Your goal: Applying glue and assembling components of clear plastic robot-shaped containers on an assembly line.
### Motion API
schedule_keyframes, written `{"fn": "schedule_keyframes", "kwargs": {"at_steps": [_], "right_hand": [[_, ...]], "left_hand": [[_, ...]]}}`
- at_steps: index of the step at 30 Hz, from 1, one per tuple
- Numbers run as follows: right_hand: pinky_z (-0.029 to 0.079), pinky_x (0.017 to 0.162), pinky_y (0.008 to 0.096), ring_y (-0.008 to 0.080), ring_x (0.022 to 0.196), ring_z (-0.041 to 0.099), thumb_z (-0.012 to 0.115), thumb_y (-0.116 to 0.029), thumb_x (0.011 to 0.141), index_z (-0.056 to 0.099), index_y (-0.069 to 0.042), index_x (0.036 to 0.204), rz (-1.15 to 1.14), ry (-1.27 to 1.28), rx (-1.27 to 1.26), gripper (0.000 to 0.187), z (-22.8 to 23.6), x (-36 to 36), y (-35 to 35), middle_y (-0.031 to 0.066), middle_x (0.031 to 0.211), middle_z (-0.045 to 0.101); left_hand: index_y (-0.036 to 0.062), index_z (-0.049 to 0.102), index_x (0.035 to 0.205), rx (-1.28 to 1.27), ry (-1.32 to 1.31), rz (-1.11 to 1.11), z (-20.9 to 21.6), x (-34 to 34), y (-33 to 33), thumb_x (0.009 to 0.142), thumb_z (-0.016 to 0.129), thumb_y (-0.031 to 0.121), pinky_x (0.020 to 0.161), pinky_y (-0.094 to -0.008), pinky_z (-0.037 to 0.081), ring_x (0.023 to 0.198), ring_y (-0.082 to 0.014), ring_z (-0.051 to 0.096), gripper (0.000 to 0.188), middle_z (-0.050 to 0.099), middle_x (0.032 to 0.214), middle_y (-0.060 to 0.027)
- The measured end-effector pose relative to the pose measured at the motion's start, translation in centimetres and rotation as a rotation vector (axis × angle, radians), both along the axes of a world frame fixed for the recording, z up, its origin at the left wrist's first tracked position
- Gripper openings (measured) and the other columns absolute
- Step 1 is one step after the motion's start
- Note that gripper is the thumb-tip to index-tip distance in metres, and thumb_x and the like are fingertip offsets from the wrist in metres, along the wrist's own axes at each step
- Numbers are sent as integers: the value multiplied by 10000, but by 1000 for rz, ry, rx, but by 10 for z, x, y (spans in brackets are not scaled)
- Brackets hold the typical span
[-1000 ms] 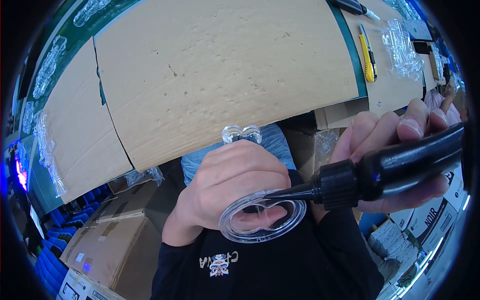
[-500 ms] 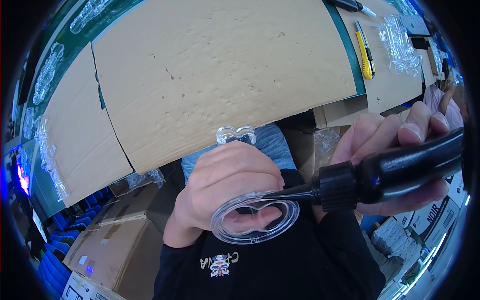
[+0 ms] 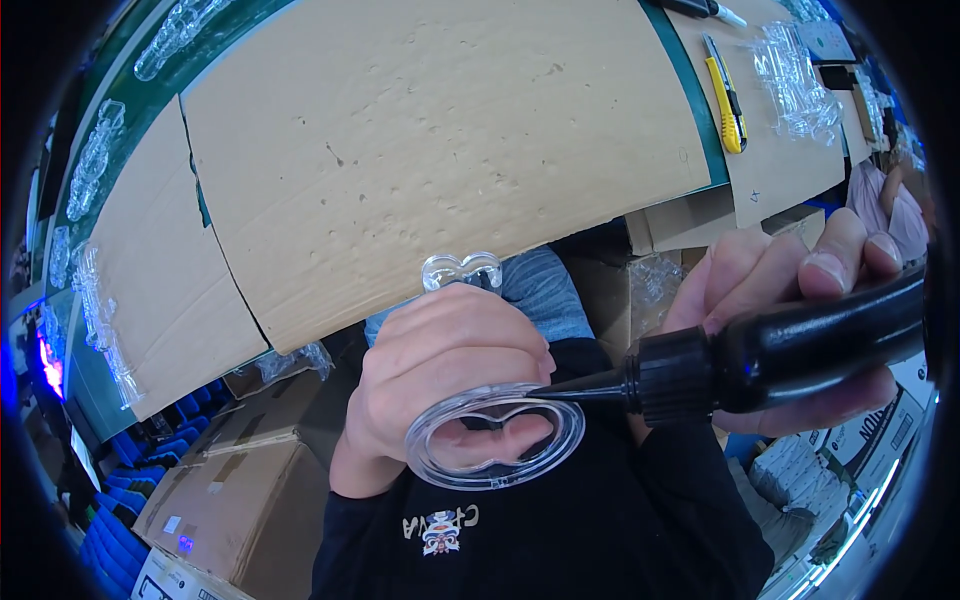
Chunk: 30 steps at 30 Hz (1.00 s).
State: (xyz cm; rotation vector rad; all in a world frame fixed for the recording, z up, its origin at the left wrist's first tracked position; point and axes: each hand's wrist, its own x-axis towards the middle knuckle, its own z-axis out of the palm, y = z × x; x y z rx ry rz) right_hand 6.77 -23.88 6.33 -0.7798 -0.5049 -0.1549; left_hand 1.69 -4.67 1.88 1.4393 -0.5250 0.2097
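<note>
"So, what is each hand gripping?"

"The left hand [image 3: 455, 350] is curled closed around a clear plastic piece; its ring-shaped end [image 3: 500, 478] shows below the fist, near six o'clock from the centre of the view. The right hand [image 3: 768, 268], at three o'clock, has its fingers closed round a black bottle [image 3: 800, 352]."

"And the bottle's nozzle [image 3: 590, 387]?"

"It points toward nine o'clock, its tip at the ring's upper rim. I can't tell whether it is touching."

"Anything different from a second ago?"

"Yes: the left hand and ring have shifted toward nine o'clock, while the bottle stays nearly where it was. The tip was around twelve o'clock on the ring; now it is nearer one."

"What's above the fist?"

"A clear two-lobed part [image 3: 462, 268], near the edge of the cardboard sheet [image 3: 430, 150] at twelve o'clock. The fist hides any join with the ring."

"Farther out?"

"A yellow cutter [image 3: 728, 108] at two o'clock, clear plastic pieces [image 3: 797, 85] just beyond it, a dark marker [image 3: 700, 8] at one, and a brown box [image 3: 230, 500] at eight."
</note>
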Motion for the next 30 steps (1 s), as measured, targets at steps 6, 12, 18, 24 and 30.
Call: {"fn": "schedule_keyframes", "kwargs": {"at_steps": [6,12,18,24,30], "right_hand": [[464,537,128,53,542,528,789,-190,743,409,-115,1206,-29,3,14,604,0,1,4,21,950,575],[445,516,132,54,526,516,777,-208,751,413,-107,1206,-55,7,27,592,-3,5,2,28,955,576],[425,495,137,55,509,503,765,-226,760,416,-100,1207,-89,13,36,581,-6,8,0,35,960,578],[406,475,141,57,493,490,753,-243,769,419,-92,1207,-110,19,54,572,-4,9,-2,42,966,579],[386,454,146,58,476,478,741,-261,777,422,-84,1208,-135,26,66,564,-4,3,-2,50,971,580]], "left_hand": [[49,666,818,12,18,17,3,0,2,640,777,110,658,-303,496,678,-192,607,219,666,799,-72],[57,668,818,20,23,32,3,0,3,638,785,121,669,-313,506,683,-193,612,224,672,808,-73],[59,666,811,20,41,40,3,0,3,636,795,132,670,-318,510,692,-197,618,230,673,811,-76],[61,665,803,6,57,54,7,0,4,629,806,140,674,-323,512,696,-205,622,238,675,810,-79],[61,666,803,-24,66,79,7,0,3,616,815,137,676,-328,515,698,-211,626,250,676,806,-81]]}}
